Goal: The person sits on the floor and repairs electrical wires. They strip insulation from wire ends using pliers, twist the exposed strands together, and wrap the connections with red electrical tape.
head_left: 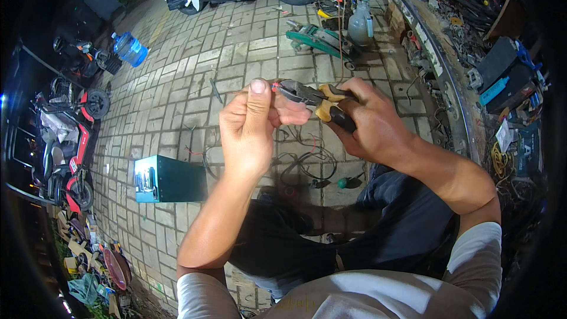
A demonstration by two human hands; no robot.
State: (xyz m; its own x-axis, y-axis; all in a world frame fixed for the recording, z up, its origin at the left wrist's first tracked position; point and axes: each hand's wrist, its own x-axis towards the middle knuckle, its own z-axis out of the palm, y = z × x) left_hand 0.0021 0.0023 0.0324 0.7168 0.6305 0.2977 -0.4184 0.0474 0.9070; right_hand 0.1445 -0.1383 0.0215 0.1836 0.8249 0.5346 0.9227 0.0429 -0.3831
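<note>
My right hand (368,118) grips a pair of pliers (324,101) with yellow and black handles, held level over the paving. Their dark jaws point left at a small red piece (275,86), perhaps a wire end, beside my left thumb. My left hand (251,121) is closed in a pinch on that piece, with some fingers behind the pliers; exactly what it holds is partly hidden. Below, black cables (313,164) with red leads lie coiled on the bricks, near a round green object (342,182). A dark green box (177,186) stands to the left.
A green floor jack (313,41), grey jug (360,23) and blue water bottle (130,50) stand farther back. Scooters (80,153) are parked left and at the top. A cluttered workbench (413,6) runs along the right; scrap (91,260) is piled lower left. My legs are below my arms.
</note>
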